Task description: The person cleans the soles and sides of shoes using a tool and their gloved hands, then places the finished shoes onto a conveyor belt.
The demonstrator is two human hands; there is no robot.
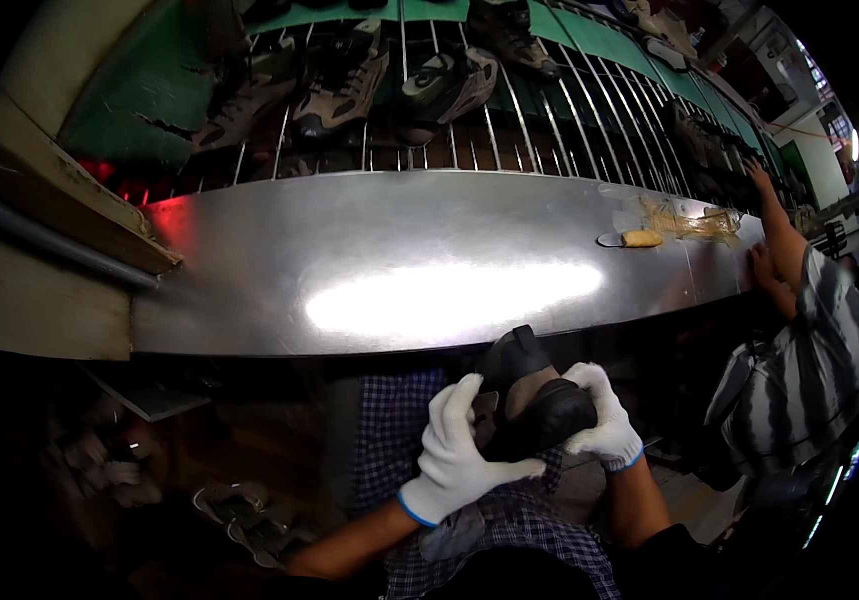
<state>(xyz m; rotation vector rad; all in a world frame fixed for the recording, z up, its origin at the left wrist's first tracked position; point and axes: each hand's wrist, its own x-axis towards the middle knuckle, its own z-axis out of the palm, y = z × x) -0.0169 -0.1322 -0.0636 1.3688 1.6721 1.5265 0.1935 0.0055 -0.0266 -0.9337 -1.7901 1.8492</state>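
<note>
Just below the front edge of the metal table I hold a dark shoe (524, 395) with a brown panel, tilted in front of my lap. My left hand (464, 450), in a white knitted glove with a blue cuff edge, curves around its left side, thumb and fingers spread wide against it. On the right, my right hand (601, 415), gloved the same way, grips the rounded black end. The shoe's underside and inner parts are hidden or too dark to make out.
A metal table (399, 220) spans ahead. On it lies a short wooden-handled blade (634, 239) near yellowish tape (689, 222). Behind it, brown-and-black shoes (341, 90) stand on a rack of metal bars (509, 90). A co-worker in a striped shirt (799, 370) reaches toward the rack at right. More shoes (249, 515) lie low at left.
</note>
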